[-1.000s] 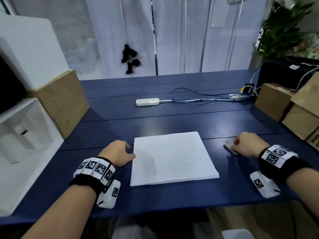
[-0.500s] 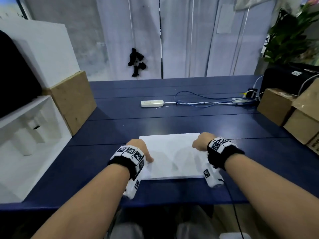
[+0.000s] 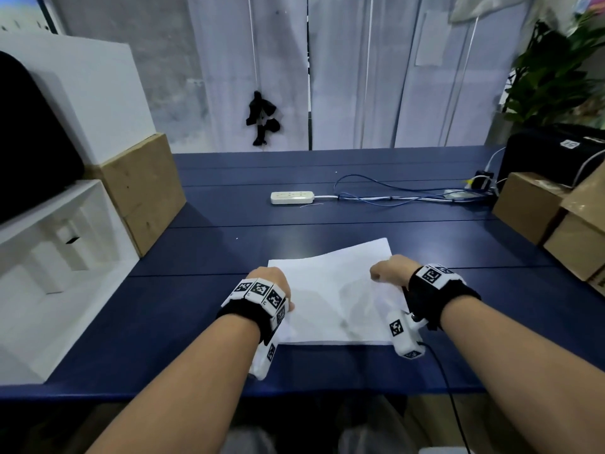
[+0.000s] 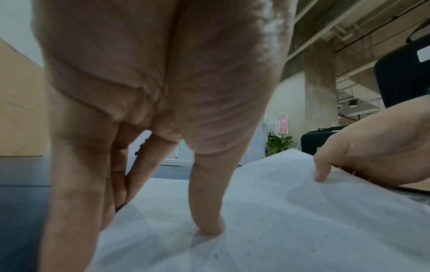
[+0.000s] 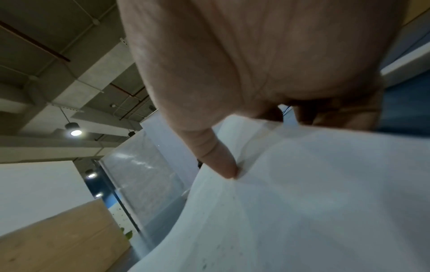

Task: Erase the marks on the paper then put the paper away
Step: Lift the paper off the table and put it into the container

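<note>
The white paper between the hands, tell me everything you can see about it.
The white paper is plain and flexible, with only faint specks and no clear marks. Its near edge lies on the dark blue plank table; its right side is raised and bowed. The left hand grips its left edge, thumb on top, and the right hand pinches the right edge likewise.

R hand (image 3: 389, 271): table (image 3: 203, 355) → paper (image 3: 334, 290) R edge | edge lifted | L hand (image 3: 270, 283): onto L edge
</note>
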Available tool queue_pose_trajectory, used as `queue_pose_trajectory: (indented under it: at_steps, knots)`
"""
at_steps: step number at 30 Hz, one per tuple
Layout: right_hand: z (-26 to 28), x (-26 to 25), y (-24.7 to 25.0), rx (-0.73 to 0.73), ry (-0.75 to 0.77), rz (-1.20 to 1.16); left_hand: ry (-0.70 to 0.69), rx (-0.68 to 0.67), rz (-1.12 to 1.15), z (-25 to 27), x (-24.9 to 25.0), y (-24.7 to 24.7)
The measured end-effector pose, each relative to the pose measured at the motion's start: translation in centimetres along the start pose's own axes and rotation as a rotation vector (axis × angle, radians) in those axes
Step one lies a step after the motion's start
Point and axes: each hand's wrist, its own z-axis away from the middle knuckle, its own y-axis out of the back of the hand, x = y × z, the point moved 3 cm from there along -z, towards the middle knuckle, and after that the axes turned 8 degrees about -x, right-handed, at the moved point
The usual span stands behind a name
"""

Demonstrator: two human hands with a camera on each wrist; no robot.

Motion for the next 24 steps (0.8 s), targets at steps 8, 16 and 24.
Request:
queue_pose_trajectory:
  at_steps: [8,16,24]
  knots:
    - [0.3,3.1,0.1,0.034,0.069,-0.829,0.005,0.006,-0.003,0.3,-0.1,0.0]
    - [0.3,5.8,-1.8,0.047,0.121,-0.726,0.015,-0.013,0.17,0.6,-2.0,0.0]
    - [1.3,6.4,-0.8,-0.022,0.193,-0.88,-0.208,-0.208,1.225,1.9,-6.2,-1.5]
